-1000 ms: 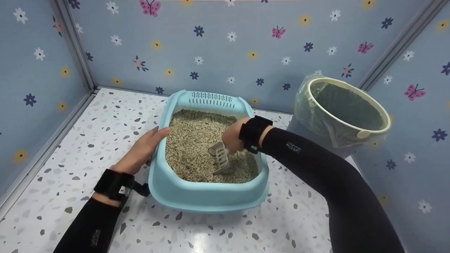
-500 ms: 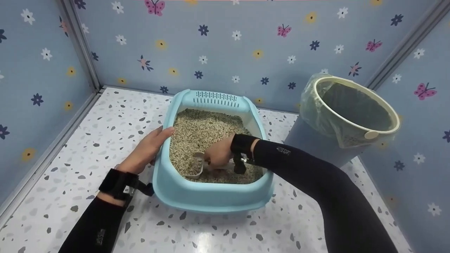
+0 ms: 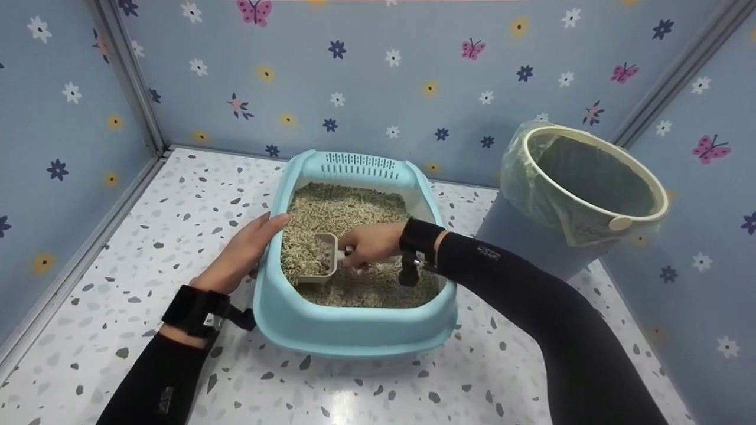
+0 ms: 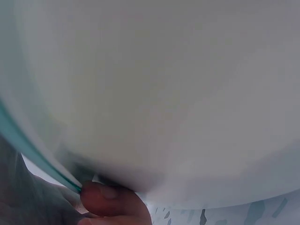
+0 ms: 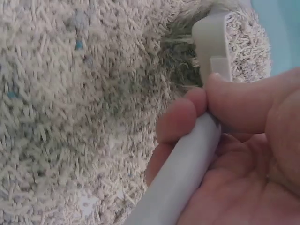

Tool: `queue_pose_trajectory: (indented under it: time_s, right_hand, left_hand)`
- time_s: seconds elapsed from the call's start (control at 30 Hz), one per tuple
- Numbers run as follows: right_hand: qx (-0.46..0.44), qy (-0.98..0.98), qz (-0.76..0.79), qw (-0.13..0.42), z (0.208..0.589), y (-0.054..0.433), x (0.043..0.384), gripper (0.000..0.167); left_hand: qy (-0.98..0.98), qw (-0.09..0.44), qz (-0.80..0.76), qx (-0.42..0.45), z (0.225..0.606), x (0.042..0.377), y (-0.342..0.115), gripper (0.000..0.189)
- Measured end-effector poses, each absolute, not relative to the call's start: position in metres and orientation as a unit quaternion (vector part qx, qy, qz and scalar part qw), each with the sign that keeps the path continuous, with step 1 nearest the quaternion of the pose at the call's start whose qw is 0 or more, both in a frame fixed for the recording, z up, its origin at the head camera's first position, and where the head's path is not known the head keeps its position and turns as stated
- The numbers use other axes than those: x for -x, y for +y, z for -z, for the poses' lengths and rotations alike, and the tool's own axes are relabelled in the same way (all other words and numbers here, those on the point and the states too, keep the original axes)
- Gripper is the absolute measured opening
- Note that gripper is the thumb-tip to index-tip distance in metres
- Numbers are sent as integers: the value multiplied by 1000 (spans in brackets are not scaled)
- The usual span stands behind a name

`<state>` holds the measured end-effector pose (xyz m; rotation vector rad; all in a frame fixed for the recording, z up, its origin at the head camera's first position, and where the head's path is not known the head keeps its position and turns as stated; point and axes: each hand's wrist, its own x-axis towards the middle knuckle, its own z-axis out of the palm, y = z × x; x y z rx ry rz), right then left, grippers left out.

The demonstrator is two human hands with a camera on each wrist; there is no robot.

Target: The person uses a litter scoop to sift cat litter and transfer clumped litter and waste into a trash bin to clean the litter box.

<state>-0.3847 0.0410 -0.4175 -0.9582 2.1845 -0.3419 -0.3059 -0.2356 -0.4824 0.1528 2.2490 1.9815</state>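
Observation:
A light blue litter box (image 3: 354, 330) holds pale, pellet-like cat litter (image 3: 348, 203). My left hand (image 3: 243, 255) grips its left rim, thumb over the top. In the left wrist view, curled fingertips (image 4: 112, 201) show beneath the rim, against the pale box wall (image 4: 178, 93). Inside the box, my right hand (image 3: 375, 243) holds the handle of a beige slotted litter scoop (image 3: 334, 255). The scoop's head points left and carries litter, close to the left wall. In the right wrist view, thumb and fingers wrap round the grey handle (image 5: 180, 173).
To the right stands a blue-grey bin (image 3: 520, 236) with a cream rim ring (image 3: 619, 222) and a translucent liner bag (image 3: 517, 171). Flowered panels (image 3: 378, 77) enclose the back and sides. Under the box lies a white speckled surface (image 3: 195, 177).
My right hand has swept the scoop leftward through the litter, then slightly back from the front wall. Its head went from steeply tilted to nearly level. My left hand keeps its hold on the rim.

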Motion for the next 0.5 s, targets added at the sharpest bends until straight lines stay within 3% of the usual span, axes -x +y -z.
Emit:
queue_pose_trajectory:
  time_s: [0.33,0.5]
  right_hand:
    - [379,845,149,346,415,44,389,15]
    - [367,847,162,348,411,48,389,14]
  left_hand:
    - [756,60,-650,-48,480,305,-236,85]
    - [755,58,-651,-48,482,306,-236,80]
